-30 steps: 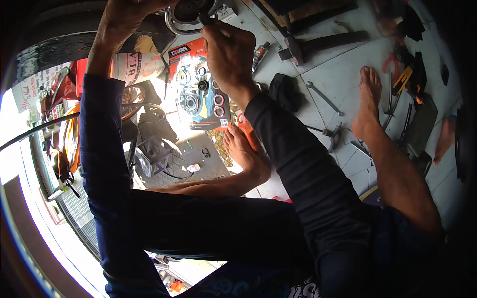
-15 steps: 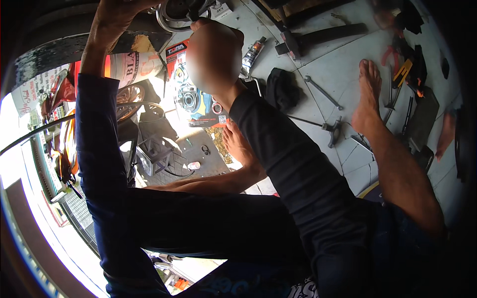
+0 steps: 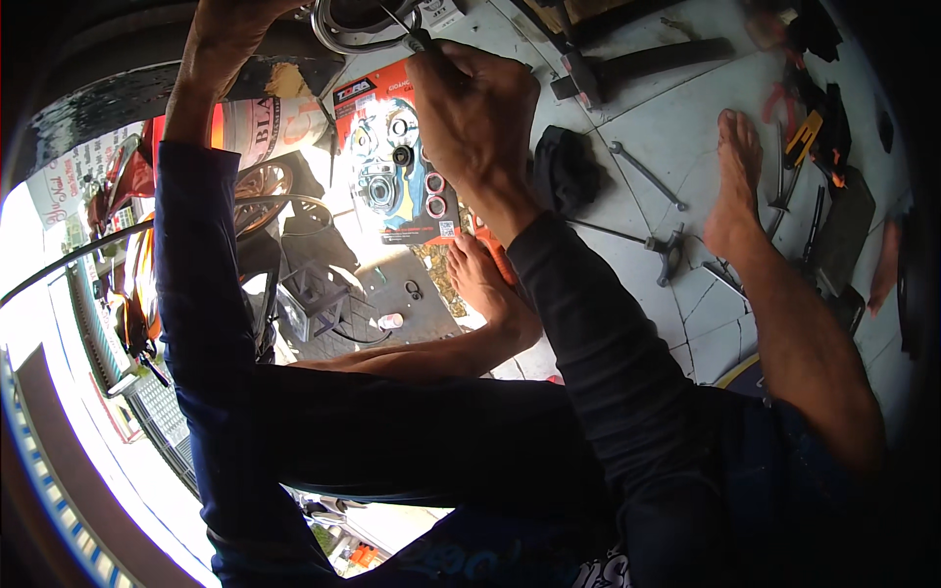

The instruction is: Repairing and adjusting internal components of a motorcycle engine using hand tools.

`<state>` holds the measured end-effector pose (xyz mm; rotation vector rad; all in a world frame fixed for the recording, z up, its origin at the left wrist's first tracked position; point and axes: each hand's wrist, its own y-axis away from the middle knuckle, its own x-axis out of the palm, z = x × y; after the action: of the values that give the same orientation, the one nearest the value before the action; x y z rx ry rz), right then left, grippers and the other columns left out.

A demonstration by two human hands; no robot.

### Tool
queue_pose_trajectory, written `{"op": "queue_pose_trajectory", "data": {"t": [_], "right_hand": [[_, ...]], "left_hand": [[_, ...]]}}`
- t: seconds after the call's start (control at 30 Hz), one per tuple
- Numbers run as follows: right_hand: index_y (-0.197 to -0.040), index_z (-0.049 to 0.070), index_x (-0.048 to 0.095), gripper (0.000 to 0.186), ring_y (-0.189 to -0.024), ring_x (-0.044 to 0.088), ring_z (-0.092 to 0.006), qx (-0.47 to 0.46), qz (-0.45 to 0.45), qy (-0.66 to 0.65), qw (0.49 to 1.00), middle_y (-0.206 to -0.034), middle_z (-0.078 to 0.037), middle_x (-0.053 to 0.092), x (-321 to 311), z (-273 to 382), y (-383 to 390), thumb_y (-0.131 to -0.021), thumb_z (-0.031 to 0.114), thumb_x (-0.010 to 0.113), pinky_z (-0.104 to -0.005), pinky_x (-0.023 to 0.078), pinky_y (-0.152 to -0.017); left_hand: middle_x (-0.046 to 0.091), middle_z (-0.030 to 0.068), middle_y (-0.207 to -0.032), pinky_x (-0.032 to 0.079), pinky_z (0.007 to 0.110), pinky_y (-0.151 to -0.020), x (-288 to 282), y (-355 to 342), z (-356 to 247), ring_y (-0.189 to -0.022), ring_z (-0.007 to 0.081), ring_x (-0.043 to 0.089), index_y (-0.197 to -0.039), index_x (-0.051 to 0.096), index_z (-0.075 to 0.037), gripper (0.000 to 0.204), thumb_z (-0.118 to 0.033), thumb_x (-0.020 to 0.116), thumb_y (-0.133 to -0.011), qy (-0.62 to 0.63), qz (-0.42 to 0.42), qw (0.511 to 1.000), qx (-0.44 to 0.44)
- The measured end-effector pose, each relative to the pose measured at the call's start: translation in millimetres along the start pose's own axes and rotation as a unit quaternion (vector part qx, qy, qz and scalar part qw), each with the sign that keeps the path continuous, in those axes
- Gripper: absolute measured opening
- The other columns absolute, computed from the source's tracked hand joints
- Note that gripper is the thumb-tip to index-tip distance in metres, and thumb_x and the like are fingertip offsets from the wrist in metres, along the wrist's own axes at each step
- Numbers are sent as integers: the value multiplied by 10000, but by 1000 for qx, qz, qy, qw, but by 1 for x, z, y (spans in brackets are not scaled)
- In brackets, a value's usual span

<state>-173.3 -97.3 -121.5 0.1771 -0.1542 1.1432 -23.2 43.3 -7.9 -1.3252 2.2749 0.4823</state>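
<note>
My right hand (image 3: 477, 122) is closed round a thin-shafted tool (image 3: 420, 40) that looks like a screwdriver. Its handle is mostly hidden in the fist, and its slim metal shaft points up and left over a round metal part (image 3: 343, 41). That part has a shiny rim and a dark hollow, and the top edge of the picture cuts it off. My left hand (image 3: 235, 24) reaches up beside the part's left side. Most of its fingers lie outside the picture, so its grip is hidden. Below the right hand stands a red card package (image 3: 410, 235) with gaskets and rings.
A hammer (image 3: 657, 61), a dark cloth (image 3: 567, 171), a wrench (image 3: 649, 176) and a T-handle tool (image 3: 668, 255) lie on the tiles (image 3: 627, 127) at right. My bare feet (image 3: 480, 279) flank this area. A black metal stand (image 3: 314, 294) sits at left, near a bucket (image 3: 265, 127).
My right hand has shifted right and turned, so the tool's shaft now shows and more of the red package is uncovered. The left hand stays by the metal part.
</note>
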Motion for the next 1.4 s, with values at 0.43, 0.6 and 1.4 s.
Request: {"op": "queue_pose_trajectory", "data": {"t": [0.43, 0.6, 1.4], "right_hand": [[-659, -46, 561, 293, -505, 370, -50, -61, -1, 47, 997, -480, -59, 460, -8, 1, -4, -839, 180, 610, -274, 332, -496], [-651, -37, 560, 307, -495, 381, -58, -79, 0, 50, 996, -476, -57, 457, -8, 0, -11, -848, 195, 605, -284, 337, -493], [-649, -42, 519, 329, -469, 339, -104, -114, 69, 112, 985, -478, -97, 404, -20, -1, -29, -875, 186, 594, -320, 329, -469]], "left_hand": [[670, 39, -1139, 464, 285, -937, 8, 2, -13, -1075, 129, 601, -1335, 540, 52, 594, -8, 785, -797, -19, 4, 1000, 2], [667, 31, -1136, 465, 279, -933, 8, 1, -13, -1066, 121, 597, -1339, 538, 46, 595, -16, 785, -802, -13, 8, 1000, 6], [569, 83, -1359, 425, 333, -1076, -8, 5, 18, -1286, 161, 487, -1477, 362, -29, 856, -78, 823, -757, -183, 71, 976, 88]]}}
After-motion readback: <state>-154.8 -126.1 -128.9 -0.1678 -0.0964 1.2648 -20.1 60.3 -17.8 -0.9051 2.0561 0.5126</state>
